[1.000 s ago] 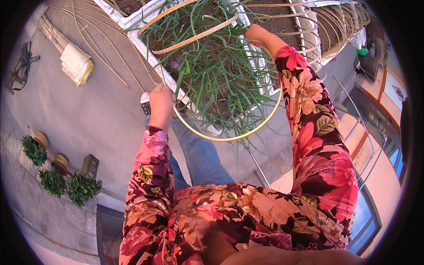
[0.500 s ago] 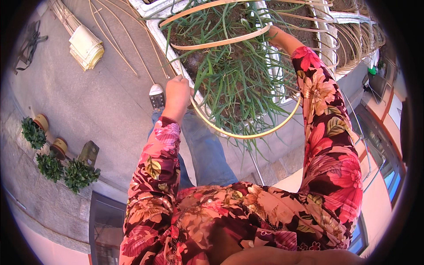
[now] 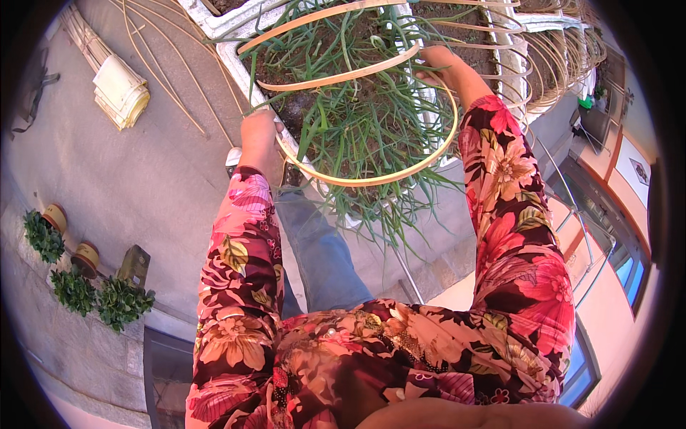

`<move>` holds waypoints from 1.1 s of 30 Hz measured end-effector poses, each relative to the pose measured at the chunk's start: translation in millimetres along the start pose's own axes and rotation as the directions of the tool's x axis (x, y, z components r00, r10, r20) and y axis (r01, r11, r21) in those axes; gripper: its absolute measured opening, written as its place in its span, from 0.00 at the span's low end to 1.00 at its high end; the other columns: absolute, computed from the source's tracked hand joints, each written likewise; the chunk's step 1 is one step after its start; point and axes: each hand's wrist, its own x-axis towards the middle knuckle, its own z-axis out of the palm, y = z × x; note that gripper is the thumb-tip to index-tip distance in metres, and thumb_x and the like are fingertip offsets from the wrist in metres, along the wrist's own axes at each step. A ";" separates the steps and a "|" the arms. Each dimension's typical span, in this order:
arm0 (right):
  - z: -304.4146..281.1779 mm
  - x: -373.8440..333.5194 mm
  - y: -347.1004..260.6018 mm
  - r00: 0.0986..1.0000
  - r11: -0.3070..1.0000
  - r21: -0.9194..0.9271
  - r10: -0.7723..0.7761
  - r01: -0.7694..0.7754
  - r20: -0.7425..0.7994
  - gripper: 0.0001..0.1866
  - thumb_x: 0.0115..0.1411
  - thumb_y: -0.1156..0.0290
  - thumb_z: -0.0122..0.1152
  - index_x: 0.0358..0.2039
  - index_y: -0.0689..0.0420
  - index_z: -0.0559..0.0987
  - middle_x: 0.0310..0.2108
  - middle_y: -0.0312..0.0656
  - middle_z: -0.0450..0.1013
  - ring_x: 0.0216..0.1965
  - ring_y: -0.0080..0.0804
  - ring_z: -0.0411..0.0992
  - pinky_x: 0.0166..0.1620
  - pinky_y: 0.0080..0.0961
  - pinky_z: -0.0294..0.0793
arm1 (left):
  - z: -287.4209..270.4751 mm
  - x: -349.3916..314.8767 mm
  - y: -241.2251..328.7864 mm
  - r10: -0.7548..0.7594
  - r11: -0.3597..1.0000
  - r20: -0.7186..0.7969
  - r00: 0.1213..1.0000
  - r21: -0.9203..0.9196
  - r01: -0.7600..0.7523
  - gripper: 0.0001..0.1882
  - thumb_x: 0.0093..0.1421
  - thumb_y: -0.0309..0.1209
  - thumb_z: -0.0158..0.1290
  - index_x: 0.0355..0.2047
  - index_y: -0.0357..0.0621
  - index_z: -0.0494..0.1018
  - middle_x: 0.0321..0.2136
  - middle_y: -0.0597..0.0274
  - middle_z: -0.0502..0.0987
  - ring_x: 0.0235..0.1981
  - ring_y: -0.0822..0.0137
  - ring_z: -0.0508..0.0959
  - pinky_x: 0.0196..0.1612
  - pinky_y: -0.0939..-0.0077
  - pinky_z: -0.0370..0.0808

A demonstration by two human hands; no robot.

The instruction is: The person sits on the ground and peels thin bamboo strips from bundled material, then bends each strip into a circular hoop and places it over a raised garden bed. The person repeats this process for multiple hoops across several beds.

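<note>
My left hand (image 3: pixel 260 133) is closed on one end of a pale bent bamboo strip (image 3: pixel 371 181), at the left rim of a white planter box (image 3: pixel 230 63). Near the other end of the strip, my right hand (image 3: pixel 444 66) is closed on it, over the box's right side. The strip curves toward me in a wide loop above long green scallion-like leaves (image 3: pixel 379 132) growing in the box. Just beyond it, two bamboo hoops, a nearer hoop (image 3: pixel 341 76) and a farther hoop (image 3: pixel 321 23), arch over the same plants. The tips of the held strip are hidden.
More soil-filled boxes with several hoops (image 3: pixel 564 61) stand at the far right. On the ground at left lie long loose strips (image 3: pixel 166 79) and a folded cream sheet (image 3: pixel 120 93). Potted plants (image 3: pixel 73 292) line the left wall. A thin metal pole (image 3: pixel 409 275) stands near my legs.
The held strip has moved away from my body, farther over the leaves, and both hands stay closed on it. My left hand has shifted forward along the box's left rim.
</note>
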 end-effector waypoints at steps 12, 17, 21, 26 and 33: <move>34.5 -204.2 37.7 0.998 0.439 0.898 -0.061 0.028 -0.001 0.06 0.67 0.69 0.40 0.41 0.55 0.63 0.32 0.43 0.70 0.20 0.23 0.63 0.23 0.23 0.69 | 28.5 -123.8 1.1 0.037 0.978 0.062 0.997 -0.207 -0.023 0.12 0.59 0.25 0.40 0.44 0.43 0.58 0.23 0.64 0.67 0.15 0.76 0.64 0.13 0.81 0.61; 59.7 -176.5 8.0 0.986 0.438 0.884 -0.087 0.165 -0.141 0.05 0.64 0.72 0.40 0.40 0.51 0.63 0.22 0.34 0.63 0.14 0.18 0.54 0.15 0.17 0.52 | 31.4 -116.7 -5.1 -0.038 0.943 0.035 0.999 -0.331 0.048 0.08 0.57 0.22 0.37 0.36 0.49 0.57 0.17 0.65 0.62 0.12 0.73 0.63 0.09 0.76 0.58; 63.6 -159.3 2.7 0.983 0.529 0.831 -0.029 0.171 -0.183 0.05 0.62 0.71 0.42 0.40 0.50 0.62 0.20 0.33 0.62 0.13 0.18 0.54 0.14 0.17 0.52 | 36.3 -100.6 -5.2 -0.073 0.944 0.050 0.996 -0.318 0.085 0.21 0.56 0.22 0.37 0.52 0.44 0.56 0.17 0.66 0.59 0.11 0.73 0.60 0.11 0.77 0.56; 77.9 -128.9 8.5 0.967 0.640 0.761 0.113 0.106 -0.229 0.04 0.63 0.68 0.40 0.33 0.50 0.65 0.19 0.35 0.61 0.13 0.25 0.57 0.13 0.21 0.52 | 32.2 -67.1 3.8 0.034 0.958 -0.013 0.999 -0.285 -0.036 0.09 0.56 0.22 0.38 0.38 0.43 0.59 0.17 0.62 0.62 0.11 0.70 0.61 0.10 0.74 0.56; 63.5 -66.6 3.5 0.982 0.779 0.600 -0.121 0.184 -0.144 0.09 0.57 0.68 0.39 0.24 0.54 0.68 0.17 0.38 0.62 0.13 0.32 0.58 0.14 0.28 0.52 | 38.9 -45.4 14.3 0.062 0.969 -0.046 0.997 -0.236 -0.071 0.06 0.53 0.20 0.39 0.31 0.42 0.59 0.18 0.55 0.65 0.11 0.63 0.63 0.10 0.68 0.56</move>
